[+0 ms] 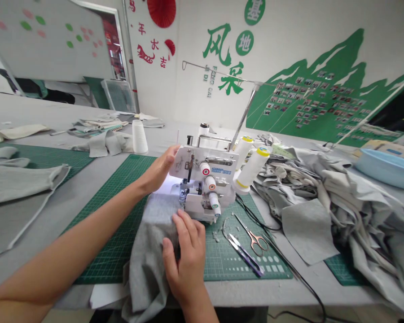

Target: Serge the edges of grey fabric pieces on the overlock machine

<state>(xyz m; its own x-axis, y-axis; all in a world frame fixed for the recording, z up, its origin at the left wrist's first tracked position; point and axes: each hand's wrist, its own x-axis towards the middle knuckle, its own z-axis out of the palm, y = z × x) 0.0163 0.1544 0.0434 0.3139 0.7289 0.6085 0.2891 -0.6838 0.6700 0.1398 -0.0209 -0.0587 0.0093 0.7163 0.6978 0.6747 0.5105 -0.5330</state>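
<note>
A white overlock sewing machine (pixel 202 179) with several thread dials stands on a green cutting mat (pixel 114 215). My left hand (pixel 160 170) rests against the machine's upper left side, its fingertips hidden behind the body. Grey fabric (pixel 151 237) lies under the presser foot area and drapes over the table's front edge. On that fabric, just in front of the needle area, my right hand (pixel 186 246) lies with fingers stretched out and thumb apart. Small scissors (pixel 254 237) and purple-handled thread snips (pixel 245 255) lie to the right of it.
White thread cones (pixel 254 168) stand behind the machine on its right. A heap of grey fabric pieces (pixel 309 179) and a light blue basin (pixel 387 168) are at the right. Black cables (pixel 289 260) cross the table. Another white cone (pixel 139 137) stands behind my left arm.
</note>
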